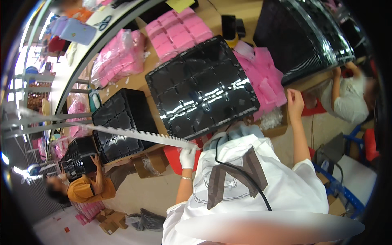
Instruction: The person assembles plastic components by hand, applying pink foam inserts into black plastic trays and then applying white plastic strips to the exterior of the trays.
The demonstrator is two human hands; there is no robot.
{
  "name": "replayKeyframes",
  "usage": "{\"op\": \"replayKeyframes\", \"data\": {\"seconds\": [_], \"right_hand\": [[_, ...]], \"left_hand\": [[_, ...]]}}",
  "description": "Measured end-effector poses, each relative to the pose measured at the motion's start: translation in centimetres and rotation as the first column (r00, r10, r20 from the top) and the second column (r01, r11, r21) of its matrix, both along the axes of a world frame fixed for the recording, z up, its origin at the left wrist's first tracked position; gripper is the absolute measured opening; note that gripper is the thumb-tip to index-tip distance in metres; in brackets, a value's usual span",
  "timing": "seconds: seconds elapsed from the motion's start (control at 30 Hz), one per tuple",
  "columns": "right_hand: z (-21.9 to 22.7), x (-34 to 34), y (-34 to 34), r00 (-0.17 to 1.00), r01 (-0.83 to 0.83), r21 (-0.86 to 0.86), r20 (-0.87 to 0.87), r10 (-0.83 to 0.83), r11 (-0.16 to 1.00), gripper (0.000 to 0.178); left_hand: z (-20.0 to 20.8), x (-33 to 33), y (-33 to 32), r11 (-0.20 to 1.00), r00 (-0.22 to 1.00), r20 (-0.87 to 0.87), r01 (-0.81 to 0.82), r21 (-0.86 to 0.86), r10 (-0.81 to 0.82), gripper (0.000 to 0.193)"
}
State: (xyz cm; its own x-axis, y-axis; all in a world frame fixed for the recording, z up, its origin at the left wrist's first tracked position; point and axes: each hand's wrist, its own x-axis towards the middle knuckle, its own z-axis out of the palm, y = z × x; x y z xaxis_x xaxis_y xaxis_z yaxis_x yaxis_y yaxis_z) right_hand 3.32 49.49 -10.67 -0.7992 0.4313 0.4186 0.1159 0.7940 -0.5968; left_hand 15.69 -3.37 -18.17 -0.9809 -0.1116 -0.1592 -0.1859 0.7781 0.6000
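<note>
My left hand point(188, 157), in a white glove, is closed on the end of a long white strip with a toothed edge point(139, 134). The strip stretches out to the left, in front of a stack of black plastic trays point(143, 122). Straight ahead lies a black tray with several moulded compartments point(200, 87), its glossy surface catching the light. My bare right hand point(295, 104) is raised beside the tray's right side, near loose pink packets point(265, 81). Its fingers are curled together, and anything between them is too small to make out.
Pink packets in clear film point(118, 59) and a pink block of packets point(177, 30) sit behind the tray. A tall black tray stack point(302, 36) stands at far right. Co-workers are at left in an orange top point(92, 188) and at right in a pale top point(351, 100).
</note>
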Motion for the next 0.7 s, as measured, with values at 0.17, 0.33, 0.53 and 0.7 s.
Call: {"op": "replayKeyframes", "data": {"seconds": [0.17, 0.33, 0.53, 0.7], "right_hand": [[17.3, -13.4, -10.3, 0.632, -0.532, 0.253, -0.516, 0.578, 0.808, 0.02], [31.7, -29.0, -16.9, 0.393, -0.688, 0.38, -0.521, 0.758, 0.618, 0.023], [37.7, -43.4, -15.9, 0.655, -0.508, 0.618, -0.175, 0.735, 0.6, 0.025], [40.5, -40.8, -18.3, 0.566, -0.745, 0.508, 0.136, 0.813, 0.433, 0.021]], "left_hand": [[2.8, -2.2, 0.2, 0.987, 0.995, 0.093, 0.016, 0.162, -0.031, 0.03], [8.1, -4.5, -6.6, 0.934, 0.795, 0.561, 0.018, 0.357, -0.23, 0.045], [18.2, -8.1, -9.7, 0.972, 0.976, 0.143, -0.183, 0.145, 0.162, 0.038], [21.4, -9.4, -12.0, 0.9, 0.955, -0.028, -0.268, 0.345, 0.295, 0.031]]}}
